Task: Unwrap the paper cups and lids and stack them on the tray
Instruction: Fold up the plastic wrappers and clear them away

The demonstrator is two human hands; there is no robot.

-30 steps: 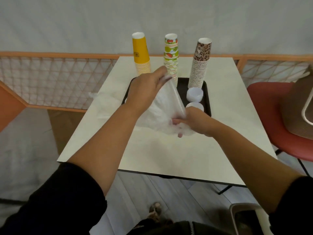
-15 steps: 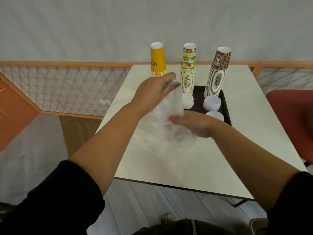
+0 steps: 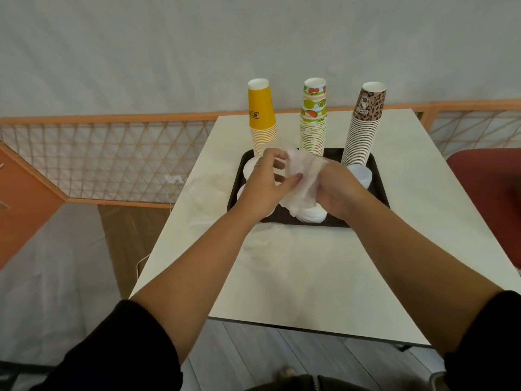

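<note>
You are holding the crumpled plastic wrap (image 3: 303,176) between both hands over the near part of the black tray (image 3: 377,182). Your left hand (image 3: 260,187) is curling its fingers round the wrap's left side, and your right hand (image 3: 337,190) is gripping its right side. A stack of white lids (image 3: 311,214) is sitting on the tray just below the wrap. Keep bunching the wrap upward, clear of those lids, so you are not toppling them or the three cup stacks behind, yellow (image 3: 261,117), fruit-print (image 3: 313,117) and leopard-print (image 3: 363,122). Then drop the wrap on the desk (image 3: 310,277).
</note>
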